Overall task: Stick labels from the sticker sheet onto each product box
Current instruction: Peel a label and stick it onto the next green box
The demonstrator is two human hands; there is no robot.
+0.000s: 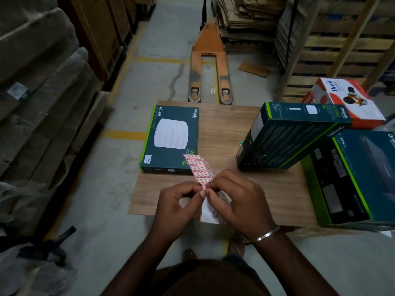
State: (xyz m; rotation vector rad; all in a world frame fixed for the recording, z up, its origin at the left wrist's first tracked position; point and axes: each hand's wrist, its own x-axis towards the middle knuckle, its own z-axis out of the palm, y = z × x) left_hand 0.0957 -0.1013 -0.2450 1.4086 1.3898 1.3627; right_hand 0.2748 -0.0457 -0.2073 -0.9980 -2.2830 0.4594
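A sticker sheet (199, 170) with red-bordered white labels is held above the near edge of a wooden table (222, 129). My left hand (177, 204) pinches the sheet at its middle. My right hand (237, 199) pinches the same spot from the right, fingertips meeting the left thumb. A flat dark Omada box (171, 139) lies on the table's left part, with a white label (148, 160) on its near left corner. A second dark Omada box (286, 135) leans tilted at the right. A larger dark box (352, 176) lies at the right edge.
A red and white Ikon box (350, 101) sits at the far right. An orange pallet jack (210, 67) stands on the floor beyond the table. Wrapped cartons fill the left side, and wooden racks and flattened cardboard the back right.
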